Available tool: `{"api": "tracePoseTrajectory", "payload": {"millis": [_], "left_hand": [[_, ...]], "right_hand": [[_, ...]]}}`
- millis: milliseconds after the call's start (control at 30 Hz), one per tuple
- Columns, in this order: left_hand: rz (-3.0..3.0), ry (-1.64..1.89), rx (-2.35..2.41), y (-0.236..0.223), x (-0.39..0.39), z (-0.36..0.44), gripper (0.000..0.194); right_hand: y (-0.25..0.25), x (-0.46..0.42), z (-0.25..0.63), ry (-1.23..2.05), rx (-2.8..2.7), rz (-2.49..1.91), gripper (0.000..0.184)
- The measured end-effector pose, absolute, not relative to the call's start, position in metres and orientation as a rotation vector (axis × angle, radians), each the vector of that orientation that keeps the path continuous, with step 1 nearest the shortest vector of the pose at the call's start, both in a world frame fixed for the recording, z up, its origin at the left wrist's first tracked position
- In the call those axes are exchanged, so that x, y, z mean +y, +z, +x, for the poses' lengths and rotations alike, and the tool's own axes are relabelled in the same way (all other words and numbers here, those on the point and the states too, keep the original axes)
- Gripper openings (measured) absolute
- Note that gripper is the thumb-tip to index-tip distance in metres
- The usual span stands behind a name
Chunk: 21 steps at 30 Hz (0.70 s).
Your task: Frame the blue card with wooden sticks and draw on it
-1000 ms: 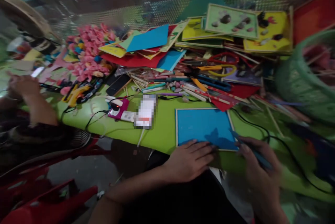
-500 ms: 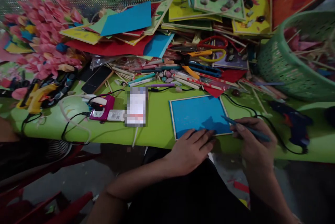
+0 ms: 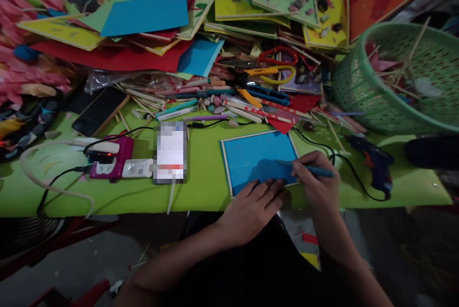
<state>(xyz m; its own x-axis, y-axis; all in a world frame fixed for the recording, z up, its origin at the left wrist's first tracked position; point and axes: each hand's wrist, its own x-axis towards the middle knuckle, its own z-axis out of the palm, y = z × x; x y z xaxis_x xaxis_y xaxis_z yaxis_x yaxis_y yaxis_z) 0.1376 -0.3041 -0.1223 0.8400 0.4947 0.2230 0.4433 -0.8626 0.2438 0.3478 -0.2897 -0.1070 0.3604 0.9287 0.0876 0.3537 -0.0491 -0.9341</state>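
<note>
A blue card framed with thin pale sticks point(image 3: 247, 154) lies on the green tabletop in front of me. My left hand point(image 3: 253, 206) rests flat across its lower edge, fingers stretched out. In my right hand point(image 3: 319, 178) a blue pen point(image 3: 315, 170) is gripped, its tip pointing left over the card's right half. Whether the tip touches the surface I cannot tell. Faint pale marks show on the card. Left of it lies a phone with a lit, blurred screen point(image 3: 170, 154).
A glue gun point(image 3: 375, 161) and its black cord lie to the right, near a green plastic basket point(image 3: 358, 82). Pens, sticks and scissors point(image 3: 279, 72) are heaped behind the card, with framed cards point(image 3: 287, 1) beyond. A magenta power strip point(image 3: 124, 154) sits left.
The view has shifted, bringing more of the basket in. My right hand has moved left with the pen, its tip now further over the card. My left hand stays on the card's edge.
</note>
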Motion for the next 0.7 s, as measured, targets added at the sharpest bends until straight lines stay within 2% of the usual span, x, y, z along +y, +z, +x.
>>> {"api": "tracePoseTrajectory", "payload": {"millis": [467, 700], "left_hand": [[2.84, 0.447, 0.746, -0.1276, -0.3059, 0.1382, 0.045], [2.847, 0.414, 0.745, -0.125, -0.3036, 0.1385, 0.045]], "right_hand": [[-0.1058, -0.289, 0.3437, 0.673, -1.317, -1.622, 0.014], [-0.1096, -0.2892, 0.3446, 0.51, -1.293, -1.663, 0.012]]}}
